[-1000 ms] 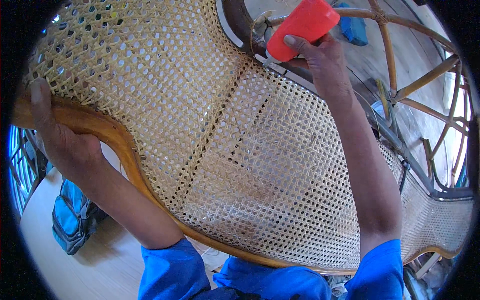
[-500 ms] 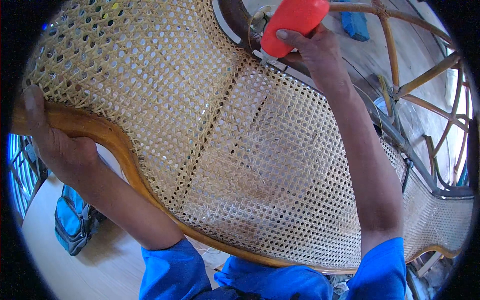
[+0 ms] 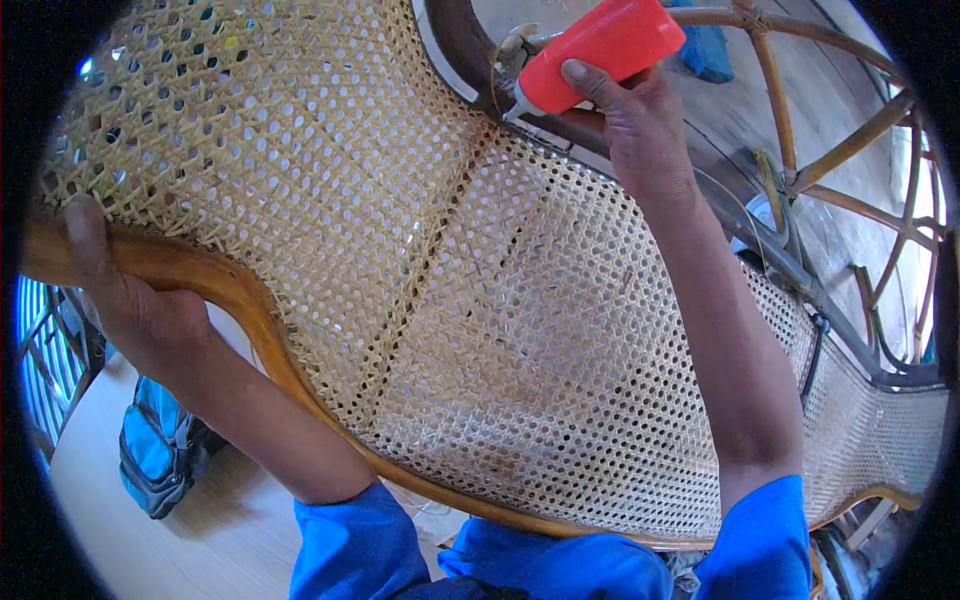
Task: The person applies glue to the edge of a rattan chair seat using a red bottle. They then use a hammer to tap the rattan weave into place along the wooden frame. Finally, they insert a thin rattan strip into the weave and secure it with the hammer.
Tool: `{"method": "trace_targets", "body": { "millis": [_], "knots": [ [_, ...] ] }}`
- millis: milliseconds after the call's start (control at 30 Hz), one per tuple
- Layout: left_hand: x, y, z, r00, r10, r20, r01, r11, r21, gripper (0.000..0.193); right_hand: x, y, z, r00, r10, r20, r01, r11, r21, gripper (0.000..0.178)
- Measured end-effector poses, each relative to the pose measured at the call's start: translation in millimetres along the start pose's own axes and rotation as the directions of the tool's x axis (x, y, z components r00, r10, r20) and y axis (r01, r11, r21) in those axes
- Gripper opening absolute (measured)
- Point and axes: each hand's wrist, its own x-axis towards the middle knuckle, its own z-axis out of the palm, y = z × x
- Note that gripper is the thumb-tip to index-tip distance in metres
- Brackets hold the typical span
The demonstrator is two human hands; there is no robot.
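Note:
A long curved panel of woven cane point(image 3: 500, 330) spans the view, edged on the near side by a varnished wooden rail point(image 3: 225, 275). My left hand point(image 3: 140, 300) is wrapped round this rail at the left, its thumb over the top beside the weave; the other fingers are hidden underneath. In my right hand point(image 3: 640, 125) is a red squeeze bottle point(image 3: 600, 55) with a pale nozzle, tilted down to the left. The nozzle tip is at the far edge of the cane, by the dark frame rail point(image 3: 465, 60). Whether anything flows out is too small to tell.
Behind the panel on the right stands a framework of rattan poles point(image 3: 850, 150). A blue object point(image 3: 707, 52) lies on the floor beyond the bottle. A teal and grey backpack point(image 3: 155, 445) rests on the pale floor at the lower left.
The red bottle has tipped over further, and its nozzle has shifted slightly left and up along the far edge. My left hand keeps its hold on the rail.

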Motion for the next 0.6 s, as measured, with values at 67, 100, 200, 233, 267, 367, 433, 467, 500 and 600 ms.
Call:
{"method": "trace_targets", "body": {
  "millis": [67, 100, 200, 233, 267, 367, 433, 467, 500, 600],
  "knots": [
    [1, -1, -3, 0.999, 0.008, 0.032, -0.008, 1.000, 0.016, 0.060, -1, 3, 1, 1.000, 0.004, -0.016, -0.004, 1.000, 0.029, 0.045],
    [1, -2, -4, 0.999, -0.004, 0.032, 0.004, 1.000, 0.014, 0.060, -2, 4, 1, 1.000, 0.009, -0.022, -0.008, 0.999, 0.043, 0.045],
    [1, 0, -2, 0.995, -0.093, -0.024, 0.092, 0.994, -0.051, 0.061, -3, 8, -3, 1.000, 0.011, -0.018, -0.012, 0.998, -0.058, 0.045],
    [2, 0, -3, 0.995, -0.099, -0.020, 0.097, 0.993, -0.060, 0.061, -3, 8, -3, 0.999, 0.020, -0.027, -0.022, 0.999, -0.043, 0.045],
    [2, 0, -3, 0.994, -0.104, -0.015, 0.103, 0.992, -0.070, 0.061, -3, 9, -3, 0.999, 0.030, -0.036, -0.031, 0.999, -0.029, 0.045],
    [3, -5, -5, 0.999, 0.043, 0.004, -0.043, 0.998, 0.050, 0.060, -3, 9, -2, 0.996, 0.068, -0.058, -0.069, 0.998, -0.011, 0.041],
    [4, -5, -7, 0.999, 0.044, -0.003, -0.044, 0.998, 0.049, 0.060, -4, 12, 0, 0.995, 0.072, -0.064, -0.072, 0.997, 0.000, 0.040],
    [4, -5, -6, 1.000, 0.024, -0.012, -0.024, 0.999, 0.030, 0.060, -3, 14, 1, 0.996, 0.059, -0.064, -0.059, 0.998, 0.006, 0.039],
    [3, -2, -4, 1.000, -0.019, -0.022, 0.019, 0.999, 0.025, 0.059, -4, 17, 1, 0.997, 0.047, -0.067, -0.047, 0.999, 0.009, 0.039],
    [-2, 3, 0, 0.998, -0.068, -0.009, 0.068, 0.997, 0.037, 0.059, -5, 17, -6, 0.996, 0.092, -0.009, -0.092, 0.996, -0.016, 0.046]
  ]
}}
